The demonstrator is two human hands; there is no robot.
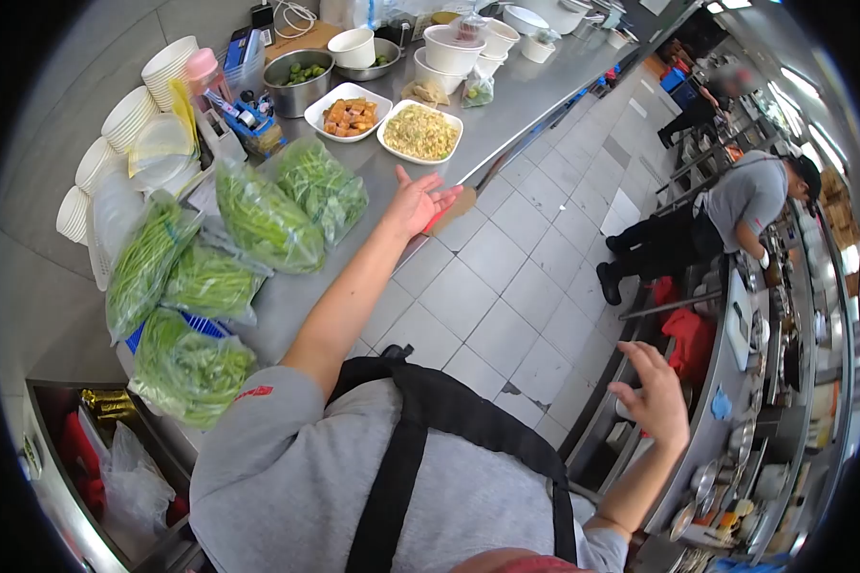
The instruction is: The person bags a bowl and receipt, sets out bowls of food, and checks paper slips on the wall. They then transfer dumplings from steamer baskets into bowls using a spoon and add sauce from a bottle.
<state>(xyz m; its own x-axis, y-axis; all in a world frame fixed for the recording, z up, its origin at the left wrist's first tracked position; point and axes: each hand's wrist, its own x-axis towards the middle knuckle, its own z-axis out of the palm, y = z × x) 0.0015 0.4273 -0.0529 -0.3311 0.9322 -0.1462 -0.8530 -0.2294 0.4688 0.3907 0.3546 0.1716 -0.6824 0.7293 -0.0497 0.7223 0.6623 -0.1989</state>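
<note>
My left hand point(420, 202) is held palm up with its fingers apart and nothing in it, by the edge of the steel counter point(291, 286). Just beyond it stands a white bowl of yellow fried rice point(420, 132), and beside that a white bowl of orange-brown chunks point(351, 116). Several clear bags of green vegetables point(268, 215) lie on the counter to the left of my forearm. Out to the right, my right hand point(655, 393) is raised with spread fingers, empty, near the opposite work line.
Stacked white containers point(124, 119) stand at the far left; a steel pot point(298, 81) and white tubs point(452, 50) line the back. One person point(750, 196) in grey bends over the right-hand counter; another point(712, 100) stands farther off. An open drawer point(110, 468) is at lower left.
</note>
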